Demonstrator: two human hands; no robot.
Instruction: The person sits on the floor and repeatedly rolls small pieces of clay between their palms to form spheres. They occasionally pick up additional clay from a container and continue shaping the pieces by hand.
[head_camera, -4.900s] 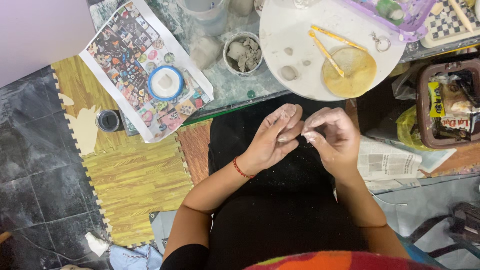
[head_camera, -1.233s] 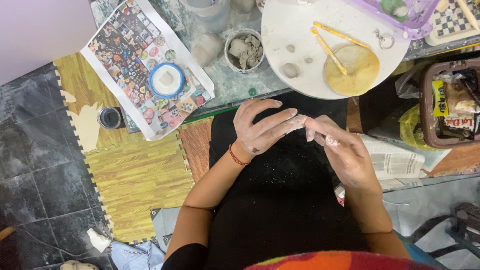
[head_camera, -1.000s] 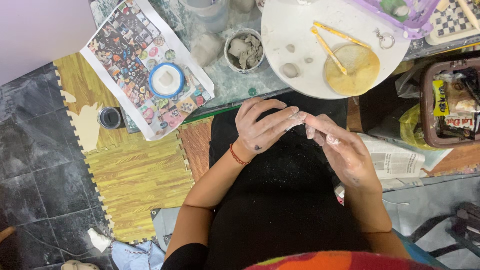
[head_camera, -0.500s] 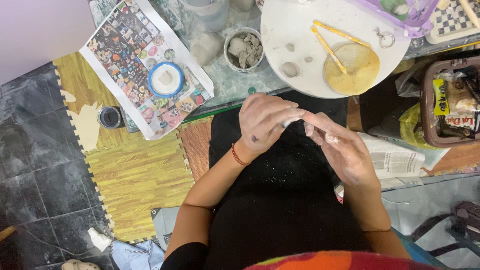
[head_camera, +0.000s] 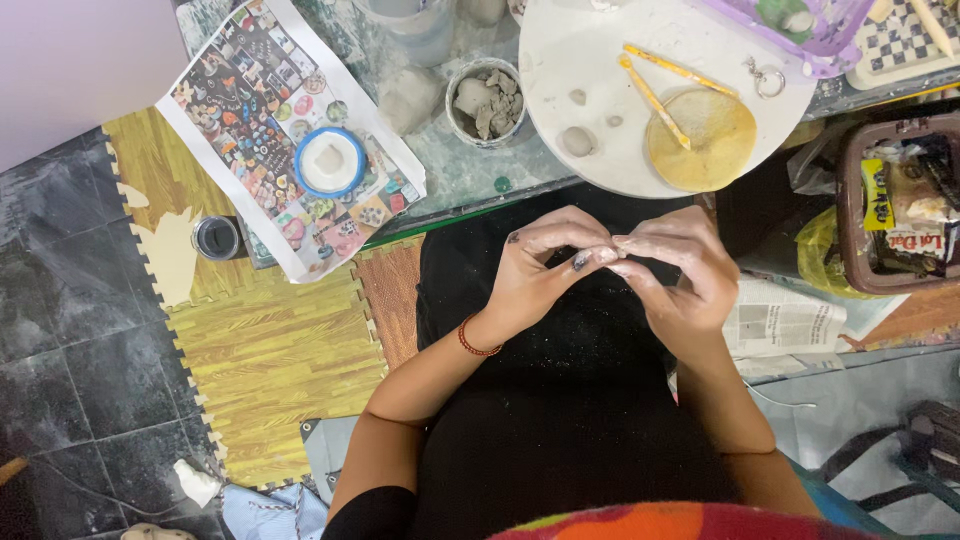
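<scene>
Glass-topped table (head_camera: 470, 180) sat ahead of us, over dark floor tiles and yellow foam puzzle mats (head_camera: 270, 350). Our left hand (head_camera: 540, 270) and right hand (head_camera: 675, 275) met above our black-aproned lap (head_camera: 560, 400), fingertips pinched together on a small bit of pale clay (head_camera: 610, 250); it was mostly hidden between the fingers, so we couldn't tell its shape. Both grips were narrow, closed on that piece, with clay dust on the fingers. On the table: a round white work board (head_camera: 590, 60) carrying a yellow sponge (head_camera: 700, 140), two yellow modelling sticks (head_camera: 660, 85) and a few small clay balls (head_camera: 577, 140); beside it a small tub of grey clay lumps (head_camera: 487, 100), a larger clay lump (head_camera: 410, 97), and a printed picture sheet (head_camera: 270, 130) with a blue-rimmed dish (head_camera: 330, 162) on it. A small dark jar (head_camera: 217, 237) stood at the table edge. Our read for doing this well: keep pressure light and even from both sides, turn the piece a little between squeezes so it doesn't flatten or crack, and work over the lap so crumbs land on the apron.
</scene>
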